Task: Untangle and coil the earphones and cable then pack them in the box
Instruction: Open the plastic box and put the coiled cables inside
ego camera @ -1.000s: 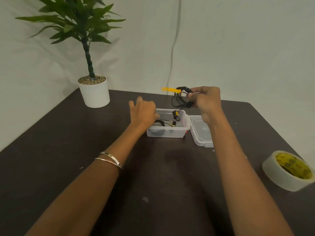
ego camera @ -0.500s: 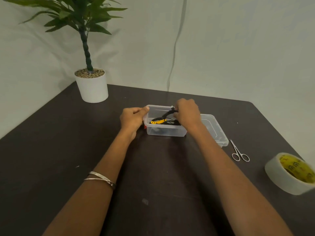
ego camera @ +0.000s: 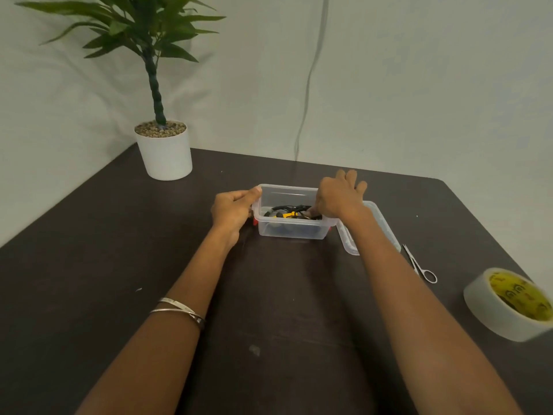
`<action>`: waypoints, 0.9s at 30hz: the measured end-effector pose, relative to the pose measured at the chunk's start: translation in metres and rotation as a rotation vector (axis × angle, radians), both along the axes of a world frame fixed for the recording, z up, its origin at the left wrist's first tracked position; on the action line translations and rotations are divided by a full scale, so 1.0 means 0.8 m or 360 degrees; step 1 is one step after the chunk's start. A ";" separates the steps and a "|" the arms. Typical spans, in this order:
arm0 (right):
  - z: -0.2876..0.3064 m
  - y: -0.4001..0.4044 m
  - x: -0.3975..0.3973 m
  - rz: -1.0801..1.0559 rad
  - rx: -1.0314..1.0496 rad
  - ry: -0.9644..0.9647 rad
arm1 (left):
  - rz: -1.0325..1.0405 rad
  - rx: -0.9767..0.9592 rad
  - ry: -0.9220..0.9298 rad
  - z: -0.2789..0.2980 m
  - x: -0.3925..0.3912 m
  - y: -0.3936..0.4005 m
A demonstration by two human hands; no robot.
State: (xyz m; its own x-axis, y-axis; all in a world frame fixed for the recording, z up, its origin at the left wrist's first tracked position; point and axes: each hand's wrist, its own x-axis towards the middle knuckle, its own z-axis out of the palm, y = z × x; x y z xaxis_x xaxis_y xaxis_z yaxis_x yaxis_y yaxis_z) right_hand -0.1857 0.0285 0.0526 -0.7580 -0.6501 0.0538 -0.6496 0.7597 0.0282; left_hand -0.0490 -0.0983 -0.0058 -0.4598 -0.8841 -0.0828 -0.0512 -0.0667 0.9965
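— Where's the coiled black cable [ego camera: 288, 208]?

— Inside the clear plastic box [ego camera: 291, 232] on the dark table [ego camera: 89, 265], its yellow tie showing.

— And the hands?

— The left hand [ego camera: 232, 209] grips the box's left end, thumb on the rim. The right hand [ego camera: 339, 197] reaches in — thumb down by the cable, other fingers spread above the far edge. The lid [ego camera: 383, 220] lies just right of the box.

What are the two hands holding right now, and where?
The left hand grips the clear box by its left rim. The right hand reaches inside at the coiled cable; its grip is hidden.
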 end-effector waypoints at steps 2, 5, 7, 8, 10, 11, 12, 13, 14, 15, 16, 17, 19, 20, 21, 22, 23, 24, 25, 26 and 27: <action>0.009 0.010 -0.004 -0.0008 -0.0167 -0.0242 | 0.0004 -0.0016 -0.0013 0.001 0.001 0.000; 0.017 0.040 -0.016 0.0072 -0.0726 -0.0668 | -0.0041 -0.0011 -0.0040 0.002 0.003 -0.001; 0.019 0.067 -0.021 0.0003 -0.1042 -0.0777 | -0.0039 -0.0007 -0.0046 0.006 0.004 0.001; 0.018 0.080 -0.026 -0.0085 -0.1154 -0.0742 | 0.0034 -0.0055 -0.0057 0.010 0.006 0.005; 0.011 0.105 -0.035 -0.0283 -0.1283 -0.0587 | 0.0325 -0.0328 -0.0152 0.021 0.011 0.015; 0.005 0.117 -0.041 -0.0371 -0.1263 -0.0512 | 0.0465 -0.0515 -0.0172 0.027 0.012 0.023; -0.001 0.124 -0.044 -0.0426 -0.1175 -0.0478 | 0.0544 -0.0698 -0.0128 0.035 0.013 0.032; -0.007 0.128 -0.043 -0.0453 -0.1045 -0.0502 | 0.0546 -0.0851 -0.0040 0.040 0.012 0.041; -0.013 0.129 -0.040 -0.0457 -0.0905 -0.0567 | 0.0486 -0.0970 0.0049 0.045 0.008 0.050; -0.019 0.127 -0.035 -0.0465 -0.0746 -0.0631 | 0.0390 -0.1050 0.0113 0.048 0.003 0.060; -0.027 0.125 -0.030 -0.0467 -0.0571 -0.0666 | 0.0274 -0.1097 0.0141 0.051 -0.004 0.072; -0.033 0.121 -0.024 -0.0460 -0.0404 -0.0653 | 0.0171 -0.1123 0.0133 0.053 -0.009 0.081; -0.043 0.118 -0.014 -0.0455 -0.0235 -0.0554 | 0.0033 -0.1141 0.0079 0.054 -0.020 0.098; -0.045 0.117 -0.011 -0.0467 -0.0230 -0.0521 | 0.0004 -0.1114 0.0057 0.053 -0.024 0.103; -0.045 0.117 -0.009 -0.0483 -0.0260 -0.0507 | -0.0011 -0.1071 0.0037 0.053 -0.027 0.105; -0.043 0.118 -0.009 -0.0503 -0.0308 -0.0497 | -0.0019 -0.1035 0.0018 0.052 -0.028 0.105; -0.039 0.120 -0.010 -0.0524 -0.0364 -0.0492 | -0.0017 -0.1016 0.0001 0.054 -0.029 0.104; -0.033 0.122 -0.013 -0.0534 -0.0442 -0.0485 | -0.0017 -0.1003 -0.0008 0.056 -0.028 0.101; -0.027 0.125 -0.015 -0.0517 -0.0565 -0.0499 | -0.0022 -0.0989 -0.0008 0.060 -0.027 0.097; -0.020 0.128 -0.018 -0.0456 -0.0733 -0.0550 | -0.0032 -0.0959 -0.0008 0.065 -0.026 0.093; -0.010 0.131 -0.019 -0.0339 -0.0917 -0.0640 | -0.0049 -0.0920 -0.0008 0.071 -0.025 0.087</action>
State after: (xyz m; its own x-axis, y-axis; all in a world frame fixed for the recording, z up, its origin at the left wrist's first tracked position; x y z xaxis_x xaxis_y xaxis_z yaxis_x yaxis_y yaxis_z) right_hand -0.2006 0.1334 0.0444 -0.8979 -0.4389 0.0339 -0.3623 0.6930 -0.6233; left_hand -0.0688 -0.0290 0.0514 -0.4872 -0.7726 0.4072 -0.0494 0.4899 0.8704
